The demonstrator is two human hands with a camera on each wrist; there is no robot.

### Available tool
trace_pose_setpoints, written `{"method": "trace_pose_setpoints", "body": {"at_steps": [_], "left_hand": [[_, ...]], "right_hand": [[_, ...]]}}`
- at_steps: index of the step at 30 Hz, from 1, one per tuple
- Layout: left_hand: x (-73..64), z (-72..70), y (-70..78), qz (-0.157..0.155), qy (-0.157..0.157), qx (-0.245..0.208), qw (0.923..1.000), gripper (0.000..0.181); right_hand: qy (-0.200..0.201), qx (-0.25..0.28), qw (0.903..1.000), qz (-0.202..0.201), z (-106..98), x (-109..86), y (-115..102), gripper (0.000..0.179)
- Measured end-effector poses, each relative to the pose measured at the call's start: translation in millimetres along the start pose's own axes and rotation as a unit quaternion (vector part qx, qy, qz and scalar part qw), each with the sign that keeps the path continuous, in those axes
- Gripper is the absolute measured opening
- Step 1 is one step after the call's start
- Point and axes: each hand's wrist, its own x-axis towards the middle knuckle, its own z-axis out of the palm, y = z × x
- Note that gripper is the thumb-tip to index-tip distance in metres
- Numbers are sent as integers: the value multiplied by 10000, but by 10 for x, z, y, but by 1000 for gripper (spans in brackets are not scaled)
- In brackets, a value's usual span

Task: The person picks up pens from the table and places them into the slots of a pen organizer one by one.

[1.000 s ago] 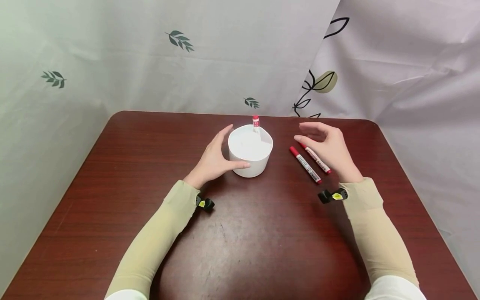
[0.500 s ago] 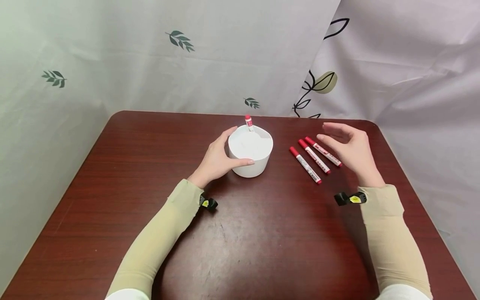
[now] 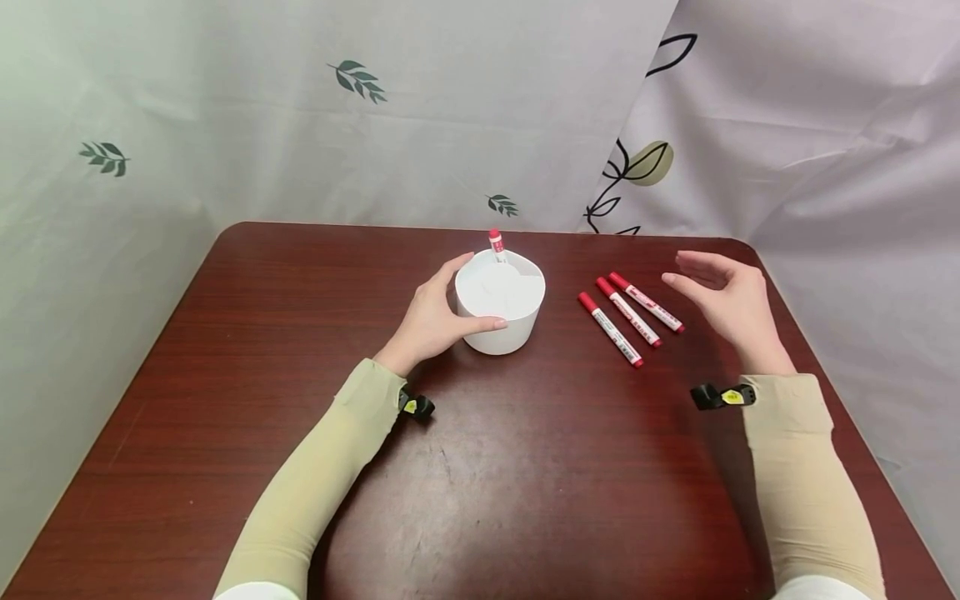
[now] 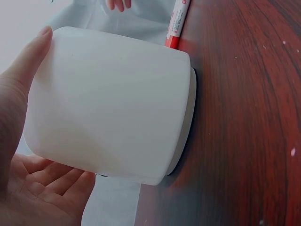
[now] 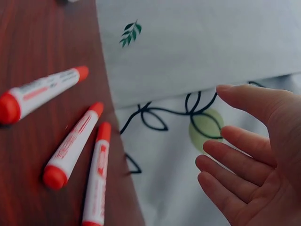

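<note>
My left hand [image 3: 433,325] holds a white round container [image 3: 506,337] standing on the table, its thumb across the near side and its fingers round the far left side. A red-capped marker [image 3: 497,245] leans inside against the back wall, its lower part hidden. In the left wrist view, the container [image 4: 113,103] fills most of the picture between thumb and fingers. To the right lie three red-and-white markers: a left one [image 3: 611,331], a middle one [image 3: 630,313] and a right one [image 3: 647,302]. My right hand [image 3: 731,304] hovers right of them, fingers loosely curved, holding nothing.
The dark red wooden table [image 3: 525,483] ends close behind the container. A pale curtain [image 3: 420,125] with printed leaves hangs along its back and sides. Each wrist carries a small black camera band, the right band [image 3: 722,397] being above the table.
My right hand has moved right, away from the markers, uncovering the third one. The marker in the container has tipped to the left. My left hand has shifted slightly right around the container.
</note>
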Motion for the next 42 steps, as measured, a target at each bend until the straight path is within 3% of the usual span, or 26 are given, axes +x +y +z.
{"method": "trace_pose_setpoints", "body": {"at_steps": [9, 18, 42], "left_hand": [[-4, -10, 6, -25, -16, 12, 10000, 106], [-15, -13, 6, -72, -48, -18, 10000, 105], [4, -25, 7, -117, -106, -33, 9999, 107]], "right_hand": [[-181, -304, 9988, 340, -13, -43, 317, 56], [-459, -911, 9946, 189, 42, -38, 610, 51], [-658, -1563, 9849, 356, 105, -47, 712, 30]]}}
